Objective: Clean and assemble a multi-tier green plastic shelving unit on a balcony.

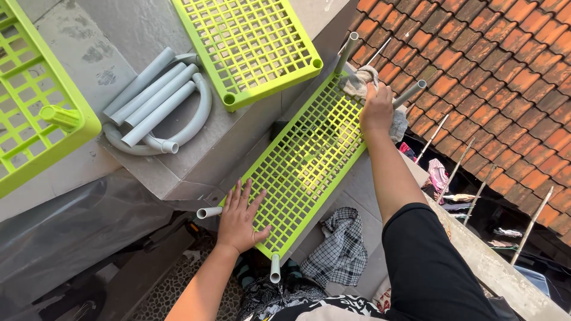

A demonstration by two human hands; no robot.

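A lime-green plastic grid shelf [309,157] lies tilted in front of me, with grey tube legs [346,52] sticking out of its corners. My left hand [239,219] rests flat, fingers spread, on the shelf's near corner, beside a short grey leg [208,212]. My right hand [376,108] presses a pale crumpled rag [360,81] against the shelf's far corner, between two grey legs.
Two more green grid shelves [250,44] [33,113] lie on the grey concrete ledge, with a bundle of grey tubes [157,107] between them. A checkered cloth [342,244] lies below. Red clay roof tiles [493,77] fill the right side, with a drop beneath.
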